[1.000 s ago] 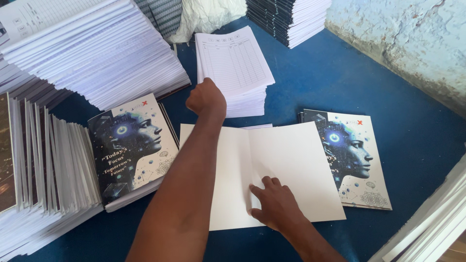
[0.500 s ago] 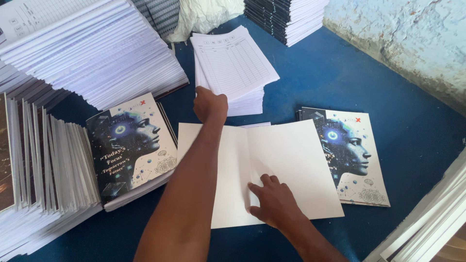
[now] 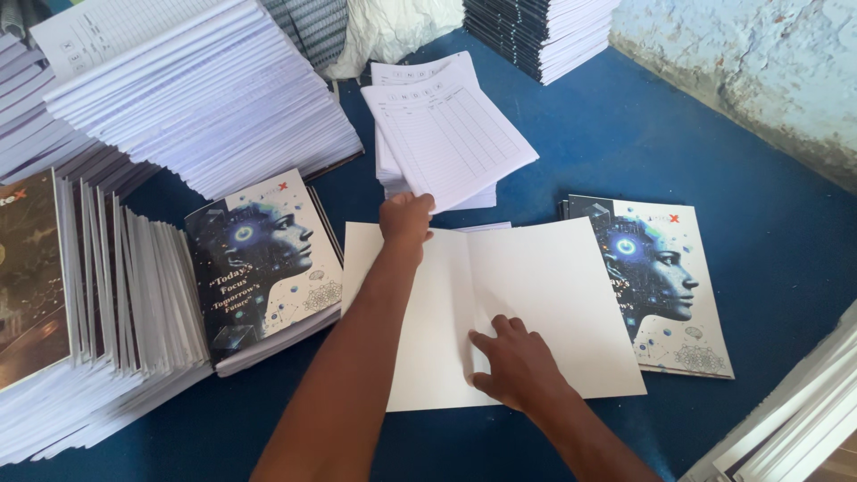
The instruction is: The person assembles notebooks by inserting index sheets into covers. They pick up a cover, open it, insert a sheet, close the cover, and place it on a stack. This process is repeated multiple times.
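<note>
My left hand [image 3: 406, 219] reaches forward and pinches the near edge of a printed table sheet [image 3: 451, 143]. That sheet is lifted and skewed over a small stack of the same sheets [image 3: 390, 171]. My right hand [image 3: 518, 366] presses flat, fingers spread, on a large blank white folded cover [image 3: 553, 286] lying open on the blue table [image 3: 625, 143]. My left forearm crosses the cover's left half.
A notebook with a face-design cover [image 3: 263, 259] lies left of the white cover, and a matching cover [image 3: 665, 277] lies to its right. Tall piles of ruled page blocks [image 3: 196, 98] fill the left and back. Dark-edged book stacks [image 3: 540, 31] stand at the back, with a rough wall [image 3: 759, 71] at right.
My left hand has closed on the top printed sheet and drawn it up and toward me, turning it askew on its stack. My right hand has stayed on the white cover.
</note>
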